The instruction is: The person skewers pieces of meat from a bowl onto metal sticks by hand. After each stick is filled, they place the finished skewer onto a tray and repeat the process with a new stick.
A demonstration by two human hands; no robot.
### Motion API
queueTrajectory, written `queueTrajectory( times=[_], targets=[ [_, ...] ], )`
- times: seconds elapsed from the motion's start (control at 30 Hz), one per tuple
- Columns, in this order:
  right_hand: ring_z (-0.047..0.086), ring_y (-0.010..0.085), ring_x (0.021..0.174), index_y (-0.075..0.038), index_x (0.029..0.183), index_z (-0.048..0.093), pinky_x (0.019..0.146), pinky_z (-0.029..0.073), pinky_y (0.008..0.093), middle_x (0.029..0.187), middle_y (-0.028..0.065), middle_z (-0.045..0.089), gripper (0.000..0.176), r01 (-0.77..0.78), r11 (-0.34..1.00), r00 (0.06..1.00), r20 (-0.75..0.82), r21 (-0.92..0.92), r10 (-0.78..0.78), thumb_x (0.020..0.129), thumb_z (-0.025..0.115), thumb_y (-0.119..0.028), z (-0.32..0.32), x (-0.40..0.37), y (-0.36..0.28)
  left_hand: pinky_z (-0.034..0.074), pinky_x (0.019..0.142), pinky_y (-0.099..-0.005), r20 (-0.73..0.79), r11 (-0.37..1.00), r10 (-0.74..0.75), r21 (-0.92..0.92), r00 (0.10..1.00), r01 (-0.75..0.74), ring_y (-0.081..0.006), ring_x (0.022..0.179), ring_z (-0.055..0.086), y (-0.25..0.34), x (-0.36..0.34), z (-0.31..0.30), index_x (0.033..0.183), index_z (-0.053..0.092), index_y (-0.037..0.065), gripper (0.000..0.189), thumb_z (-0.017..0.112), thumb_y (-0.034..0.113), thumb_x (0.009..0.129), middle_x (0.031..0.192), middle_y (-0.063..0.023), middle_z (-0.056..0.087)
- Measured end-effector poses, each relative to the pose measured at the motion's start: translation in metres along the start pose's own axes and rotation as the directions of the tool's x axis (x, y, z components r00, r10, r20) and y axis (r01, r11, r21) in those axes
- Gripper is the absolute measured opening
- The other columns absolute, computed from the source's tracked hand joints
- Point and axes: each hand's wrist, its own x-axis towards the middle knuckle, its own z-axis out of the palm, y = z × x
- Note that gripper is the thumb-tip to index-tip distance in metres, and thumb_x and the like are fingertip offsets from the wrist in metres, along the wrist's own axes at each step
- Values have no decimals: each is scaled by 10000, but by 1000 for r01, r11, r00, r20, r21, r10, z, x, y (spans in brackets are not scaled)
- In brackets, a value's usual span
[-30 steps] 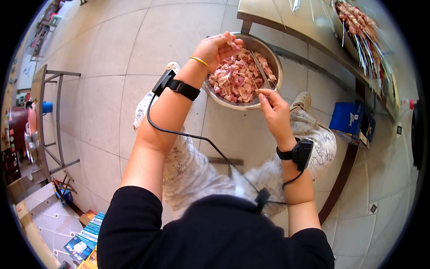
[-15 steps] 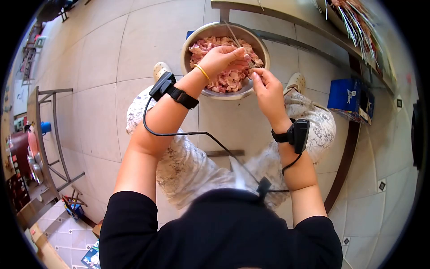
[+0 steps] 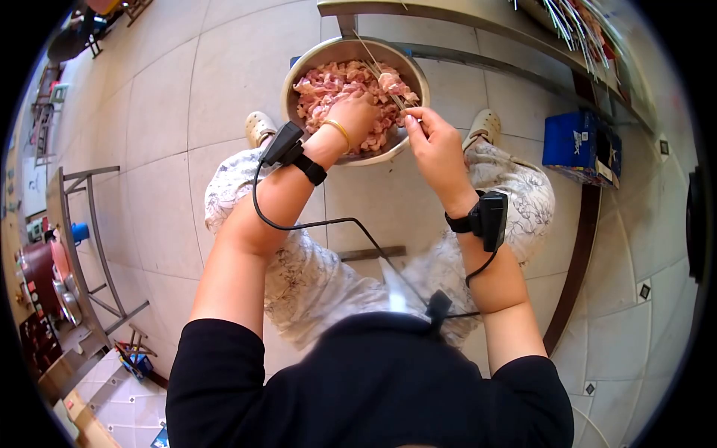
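A metal bowl (image 3: 290, 95) of raw meat pieces (image 3: 326, 81) stands on the floor between my feet. My left hand (image 3: 354, 119), with a yellow bracelet at its wrist, is down in the meat; its fingers curl inward and their tips are hidden. Over the bowl's right side, my right hand (image 3: 433, 138) pinches the near ends of thin skewers (image 3: 366, 49) between thumb and fingers. Chunks of meat (image 3: 391, 84) sit along one skewer, whose far end points up and left past the rim.
A metal-framed table (image 3: 448, 19) rises just beyond the bowl, with loaded skewers (image 3: 571, 30) at its far right. A blue box (image 3: 581, 149) is on the floor to the right. A metal frame (image 3: 101, 239) stands left. A black cable (image 3: 321, 222) links my wrist devices.
My left hand has come off the skewers and gone down into the meat. My right hand still holds the skewers, where threaded meat now shows. The view has shifted slightly.
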Motion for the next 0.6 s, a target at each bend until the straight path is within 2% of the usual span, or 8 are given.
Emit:
queueTrajectory(
  times=[0.1,0.2,0.3,0.37,0.4,0.47,0.53,0.6],
  targets=[
    [641,317,711,-27,979,633,635,486,350,802,184,643,165,5,1000,1000,-3,9,-5,895,562,-150,-2,1,-2,471,877,-370,-29,999,9,-47,1000,-10,-277,1051,544,-4,1,5,898,696,101,164,593,93,771,1015,-100,595],
    [358,22,526,10,982,621,467,284,216,588,-54,444,149,82,995,996,-29,64,-81,934,559,-117,1,0,3,460,849,-400,-15,993,36,-110,999,-38,-305,988,556,-10,0,4,921,686,88,179,606,87,761,996,-105,609],
    [361,22,526,10,978,621,467,283,215,588,-53,447,148,84,994,996,-30,63,-82,934,560,-117,0,0,0,475,828,-388,-49,964,16,-266,999,-28,-289,937,589,-15,-2,-7,892,691,71,139,619,111,780,945,-105,636],
    [547,207,634,-9,978,628,565,415,297,729,107,578,152,44,998,999,-24,40,-43,905,565,-126,-2,0,-2,492,802,-367,-27,882,-115,-463,993,89,-258,898,618,-14,-2,-26,871,695,54,129,627,145,809,930,-101,655],
    [640,299,689,-18,978,632,614,480,337,799,187,643,156,25,999,999,-21,28,-25,891,567,-131,-2,0,-3,499,781,-359,28,789,-220,-582,975,195,-241,871,633,-13,-3,-38,871,695,45,144,632,167,826,935,-99,666],
    [625,248,652,-11,981,630,599,472,316,771,176,637,153,19,998,1000,-25,52,-18,891,574,-121,-1,-1,-3,534,746,-304,63,518,-343,-820,937,245,-189,823,665,-19,-6,-48,929,677,-2,262,619,252,901,1008,-116,678],
    [601,198,625,-4,985,628,586,462,296,743,163,628,151,9,996,1000,-15,84,-8,892,579,-112,0,-2,-2,542,809,-290,252,-232,-394,-958,884,169,-198,879,662,-25,-6,-51,969,649,-22,281,587,250,930,1020,-139,669],
    [568,149,606,2,989,627,575,450,278,715,147,616,149,-10,993,1000,9,119,9,894,582,-104,3,-4,-2,553,829,-294,282,-463,-342,-881,896,101,-214,925,664,-39,-8,-59,1010,614,-9,226,537,197,956,1040,-162,664]
  ],
)
